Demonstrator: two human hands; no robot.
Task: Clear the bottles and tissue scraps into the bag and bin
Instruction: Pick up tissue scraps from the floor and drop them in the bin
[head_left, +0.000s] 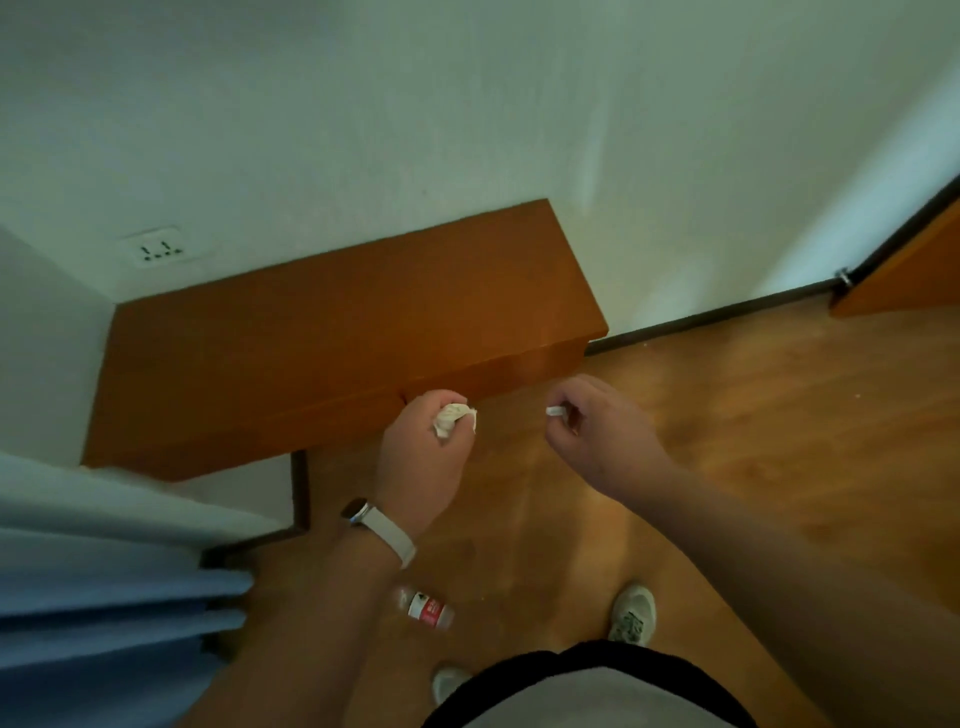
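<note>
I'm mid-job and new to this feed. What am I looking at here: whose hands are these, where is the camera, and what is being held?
There is no machine here: a person works with bare hands, and the single picture comes from a camera on their head, looking down. The left hand, with a wristband, grips a crumpled tissue. The right hand pinches a small tissue scrap. A bottle with a red label lies on the wooden floor near the person's shoes. Ahead is a low wooden shelf against the wall; a curtain hangs at the left. No bag or bin is in view.
</note>
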